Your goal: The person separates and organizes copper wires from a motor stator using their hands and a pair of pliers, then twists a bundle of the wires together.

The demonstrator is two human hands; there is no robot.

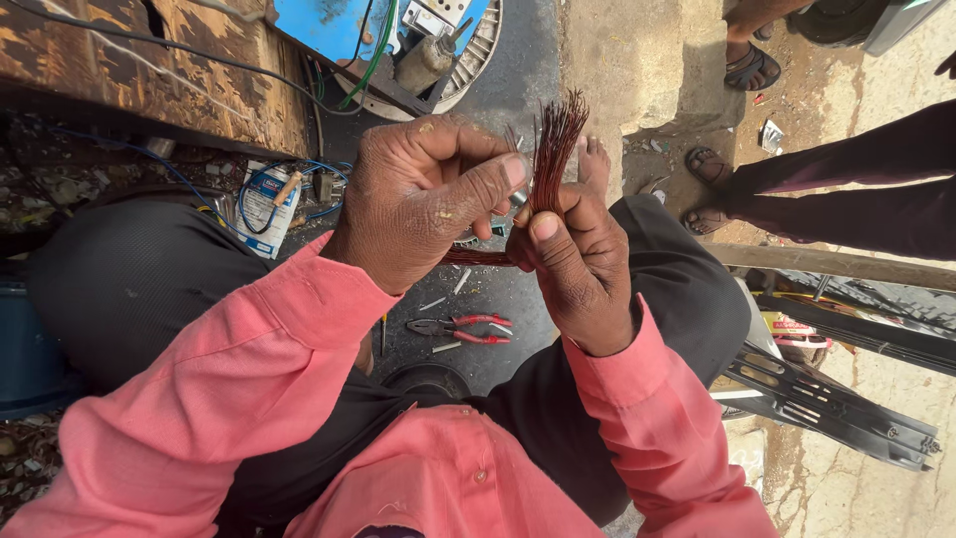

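Observation:
A bundle of thin copper wires (556, 139) stands upright between my hands, its loose ends fanned out at the top. My right hand (570, 264) is closed around the lower part of the bundle. My left hand (423, 194) pinches a small metal tool (518, 199) against the wires with thumb and fingers. The bundle's lower end bends back under my left hand and is mostly hidden. I sit with my knees apart, in pink sleeves and dark trousers.
Red-handled pliers (468, 329) lie on the dark ground between my knees. A wooden bench (149, 70), a blue machine part (339, 25) and a white tub (267, 204) are at the upper left. Another person's sandalled feet (709, 189) stand at the right, beside black metal parts (827, 403).

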